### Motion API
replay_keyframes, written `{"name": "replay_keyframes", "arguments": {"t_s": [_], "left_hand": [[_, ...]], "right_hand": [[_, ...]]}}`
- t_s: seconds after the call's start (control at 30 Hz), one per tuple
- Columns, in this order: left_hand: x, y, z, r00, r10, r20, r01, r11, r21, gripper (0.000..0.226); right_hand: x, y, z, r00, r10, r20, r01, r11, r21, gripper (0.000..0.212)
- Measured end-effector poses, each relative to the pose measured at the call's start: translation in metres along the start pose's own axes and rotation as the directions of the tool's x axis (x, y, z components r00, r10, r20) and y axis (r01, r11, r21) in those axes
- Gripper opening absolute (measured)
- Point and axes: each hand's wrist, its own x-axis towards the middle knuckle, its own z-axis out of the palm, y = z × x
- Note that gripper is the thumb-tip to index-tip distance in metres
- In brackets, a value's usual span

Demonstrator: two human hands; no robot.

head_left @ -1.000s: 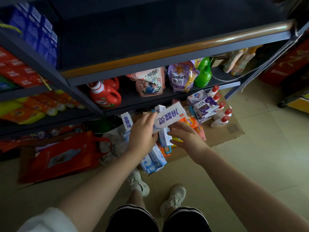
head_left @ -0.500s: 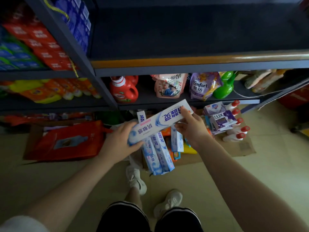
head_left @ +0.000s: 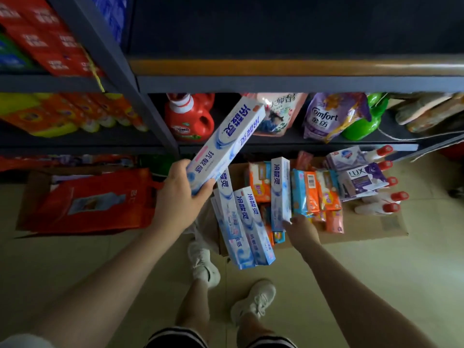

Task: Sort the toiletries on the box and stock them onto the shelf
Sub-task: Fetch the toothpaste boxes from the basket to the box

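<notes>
My left hand [head_left: 184,197] grips the lower end of a white-and-blue toothpaste box [head_left: 227,143], which tilts up toward the shelf [head_left: 276,82]. My right hand [head_left: 300,228] is down at the near end of another toothpaste box [head_left: 280,192] that stands on edge on the flattened cardboard box [head_left: 371,228]; its fingers touch that end. Two more toothpaste boxes [head_left: 247,227] lie beside it. Orange and blue packets [head_left: 313,194], purple soap boxes [head_left: 361,180] and red-capped white bottles [head_left: 379,207] fill the right side of the cardboard.
The lower shelf holds a red detergent jug [head_left: 189,119], refill pouches [head_left: 331,116] and a green bottle [head_left: 361,121]. A red bag [head_left: 93,199] lies on the floor at left. The left bay is packed with red and yellow packs. My feet [head_left: 203,264] stand below the cardboard.
My right hand let go of the held toothpaste box and dropped to the boxes on the cardboard. My left hand now holds that box alone, tilted more steeply upward.
</notes>
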Motion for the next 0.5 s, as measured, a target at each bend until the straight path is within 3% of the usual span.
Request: {"name": "replay_keyframes", "arguments": {"t_s": [0.27, 0.4, 0.5], "left_hand": [[-0.012, -0.003, 0.016, 0.997, -0.046, -0.065, 0.041, 0.995, -0.087, 0.051], [-0.015, 0.010, 0.002, 0.992, -0.036, -0.120, 0.028, 0.997, -0.069, 0.050], [-0.009, 0.029, -0.016, 0.985, 0.026, -0.171, -0.030, 0.999, -0.020, 0.052]], "right_hand": [[0.026, 0.019, 0.023, 0.999, -0.022, -0.030, 0.024, 0.997, 0.068, 0.035], [0.006, 0.004, -0.001, 0.996, -0.058, -0.061, 0.073, 0.959, 0.274, 0.022], [-0.021, -0.006, -0.031, 0.980, -0.149, -0.131, 0.185, 0.924, 0.334, 0.024]]}}
